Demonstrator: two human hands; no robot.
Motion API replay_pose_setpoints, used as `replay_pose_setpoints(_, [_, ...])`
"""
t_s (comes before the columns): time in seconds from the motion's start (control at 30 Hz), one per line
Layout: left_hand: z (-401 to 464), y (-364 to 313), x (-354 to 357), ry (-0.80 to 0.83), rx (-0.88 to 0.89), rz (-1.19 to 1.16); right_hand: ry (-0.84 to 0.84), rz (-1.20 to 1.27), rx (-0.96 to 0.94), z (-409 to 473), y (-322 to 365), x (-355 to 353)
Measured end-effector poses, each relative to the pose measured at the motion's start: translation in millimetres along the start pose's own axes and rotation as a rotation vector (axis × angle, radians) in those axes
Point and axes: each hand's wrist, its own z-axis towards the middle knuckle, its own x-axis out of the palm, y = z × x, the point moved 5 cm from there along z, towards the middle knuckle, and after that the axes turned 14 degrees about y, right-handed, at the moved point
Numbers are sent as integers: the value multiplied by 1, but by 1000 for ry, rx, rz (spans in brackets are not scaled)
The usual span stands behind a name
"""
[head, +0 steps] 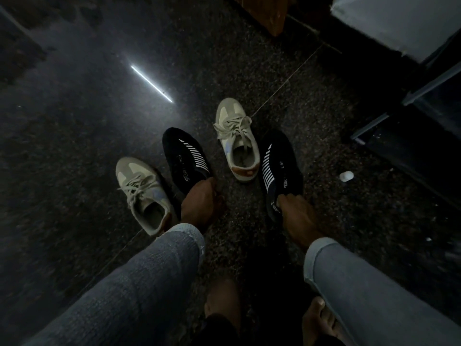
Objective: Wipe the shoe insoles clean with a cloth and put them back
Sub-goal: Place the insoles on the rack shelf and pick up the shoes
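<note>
On the dark speckled floor (pixel 74 121) four shoes stood in a loose row, toes pointing away from the person. The left hand (pixel 198 201) reached down with its fingers curled round the heel opening of the left black shoe (pixel 185 159), a dark slip-on with white stripes; just beside it on the left, apparently touching it along its side, stood the left pale sneaker (pixel 143 193), laced, its mouth open toward the camera. The right hand (pixel 298 216) gripped the heel of the right black shoe (pixel 280 168), fingers hooked over the rim. Between the two black shoes, close against the right one, stood the right pale sneaker (pixel 238 141), its grey insole (pixel 243 157) showing inside the opening; whether insoles lay in the black shoes could not be told, and no cloth showed. A small white object (pixel 346 176) lay on the floor to the right of the shoes, well apart from them. Dark furniture (pixel 411 126) edged the floor along the right side and far right corner, closing that side, while the floor to the left and far side lay wide, crossed by a bright strip of reflected light (pixel 151 84). Grey sleeves (pixel 149 283) and bare feet (pixel 222 298) filled the near edge.
</note>
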Motion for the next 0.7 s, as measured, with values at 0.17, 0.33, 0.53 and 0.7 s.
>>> replay_pose_setpoints(0.17, [-4, 6, 5, -19, -26, -37, 44, -9, 2, -3, 1, 5])
replay_pose_setpoints(0.33, [-4, 11, 4, -89, -46, -45, 62, -47, 69, -2, 2, -2])
replay_pose_setpoints(0.53, [-7, 11, -1, -205, -85, 82, -137, -43, 78, -11, 6, -12])
replay_pose_setpoints(0.7, [-1, 30, 19, 67, -253, 46, -240, -27, -12, -14, 14, -17])
